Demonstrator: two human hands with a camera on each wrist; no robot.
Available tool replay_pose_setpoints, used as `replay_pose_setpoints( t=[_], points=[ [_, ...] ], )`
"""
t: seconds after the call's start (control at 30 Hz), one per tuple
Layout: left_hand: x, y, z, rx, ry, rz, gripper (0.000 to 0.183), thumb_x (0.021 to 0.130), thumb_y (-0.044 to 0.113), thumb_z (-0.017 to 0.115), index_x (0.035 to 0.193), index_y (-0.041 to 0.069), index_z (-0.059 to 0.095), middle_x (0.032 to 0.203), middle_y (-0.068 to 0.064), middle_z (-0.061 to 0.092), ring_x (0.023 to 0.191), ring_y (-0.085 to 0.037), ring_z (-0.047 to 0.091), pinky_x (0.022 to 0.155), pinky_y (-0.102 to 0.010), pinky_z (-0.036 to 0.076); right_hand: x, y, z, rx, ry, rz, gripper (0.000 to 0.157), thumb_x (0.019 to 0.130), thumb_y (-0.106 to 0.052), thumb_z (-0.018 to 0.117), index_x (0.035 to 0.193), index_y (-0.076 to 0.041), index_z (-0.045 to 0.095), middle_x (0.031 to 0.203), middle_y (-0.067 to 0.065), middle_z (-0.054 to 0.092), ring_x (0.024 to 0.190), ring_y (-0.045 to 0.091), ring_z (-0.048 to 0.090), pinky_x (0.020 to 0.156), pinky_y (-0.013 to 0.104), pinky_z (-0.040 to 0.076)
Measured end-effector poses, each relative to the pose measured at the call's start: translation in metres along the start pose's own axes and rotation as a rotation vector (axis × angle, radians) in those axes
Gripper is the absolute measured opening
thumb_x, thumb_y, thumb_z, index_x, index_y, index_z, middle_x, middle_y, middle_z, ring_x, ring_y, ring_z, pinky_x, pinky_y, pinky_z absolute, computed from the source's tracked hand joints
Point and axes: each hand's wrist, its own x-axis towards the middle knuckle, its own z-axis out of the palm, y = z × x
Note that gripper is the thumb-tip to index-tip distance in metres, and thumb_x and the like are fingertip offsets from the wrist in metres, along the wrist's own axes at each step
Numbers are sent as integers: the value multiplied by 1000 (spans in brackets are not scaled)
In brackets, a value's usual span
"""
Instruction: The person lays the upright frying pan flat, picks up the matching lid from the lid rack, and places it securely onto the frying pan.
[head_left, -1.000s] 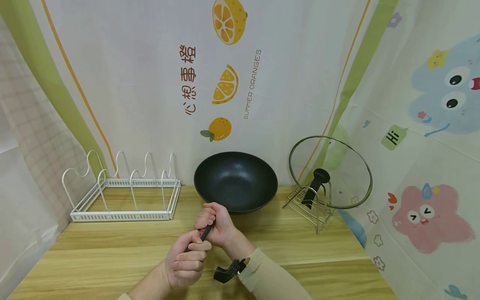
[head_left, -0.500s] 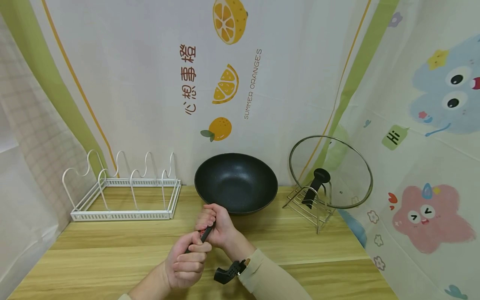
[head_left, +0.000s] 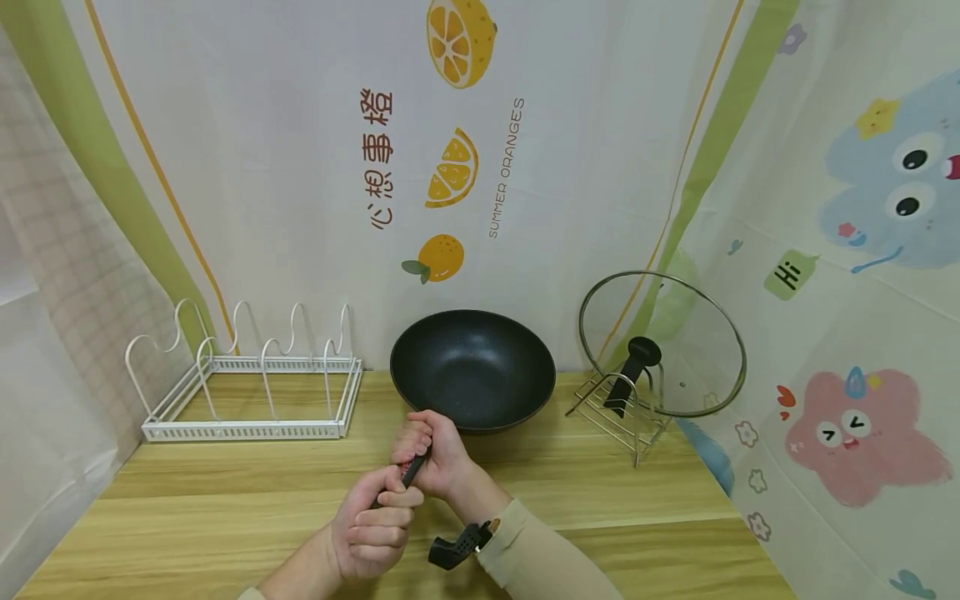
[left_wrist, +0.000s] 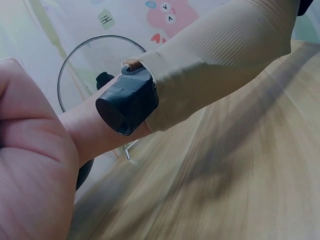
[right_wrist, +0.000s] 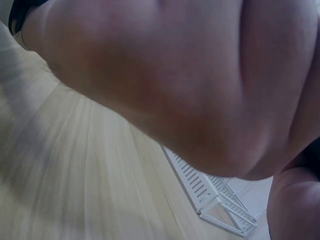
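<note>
We find both hands at work on one item, a round, deep black wok (head_left: 472,367) with a straight dark handle (head_left: 415,469), placed between the two racks; we cannot tell whether its base touches the pale wood-grain tabletop (head_left: 600,500). The left hand (head_left: 375,525) has its fingers clamped round the handle's near end; the right hand (head_left: 437,452) has its fingers curled round it closer to the bowl.

We judge the step in hand to be steadying or moving the wok; any next move calls for two firm grips and a controlled tilt.

Regarding edges, we note narrow gaps: left to the white metal rack with looped dividers (head_left: 242,432), right to the round clear-glass lid with metal rim (head_left: 705,358), leaning in a small silver wire stand (head_left: 636,442). The widest room lies on the person's side
</note>
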Motion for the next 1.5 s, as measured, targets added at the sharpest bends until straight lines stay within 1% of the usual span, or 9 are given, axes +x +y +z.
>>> replay_pose_setpoints(
  t=[0.33,0.57,0.73,0.9,1.13,1.27,1.5],
  points=[
    [-3,-1,-4,-8,5,-6,36,109,26,40,77,23,25,54,10,32,37,-2,29,34,-17,17,1,2,-4,26,37,9,55,115,-25,30,60,-25,25,51,-13,37,44,5,46,57,14,33],
    [-4,-2,-6,-18,-3,-10,35,109,26,39,77,23,26,54,10,31,37,-2,29,34,-17,17,0,3,-8,37,44,16,56,115,-25,29,59,-25,26,50,-12,39,44,5,46,56,14,32],
    [-6,-2,-8,-11,1,-20,36,110,26,40,77,23,25,55,10,32,38,-2,30,34,-17,17,0,5,-9,57,58,20,55,115,-25,31,60,-25,25,52,-13,35,44,6,46,56,14,32],
    [-7,-3,-8,-21,2,-19,37,110,26,39,77,23,24,55,10,32,38,-2,30,34,-17,17,1,6,-12,33,61,8,56,114,-25,31,58,-25,28,55,-14,30,44,5,45,57,14,32],
    [-9,-5,-10,-27,6,-15,36,110,26,39,77,23,24,56,10,32,39,-2,30,35,-16,17,2,7,-16,32,64,14,56,114,-24,31,58,-24,29,53,-13,36,44,6,47,57,15,36],
    [-10,-5,-11,-32,0,-13,35,110,27,39,77,23,26,55,10,32,39,-2,30,35,-16,17,3,7,-17,21,58,12,56,114,-24,31,58,-24,29,52,-13,38,45,5,47,57,14,36],
    [-12,-4,-14,-34,0,-13,34,110,26,39,78,23,27,55,10,33,38,-2,31,35,-16,17,4,7,-19,56,63,34,56,115,-25,31,59,-24,28,52,-12,40,45,6,46,58,14,34]
  ],
)
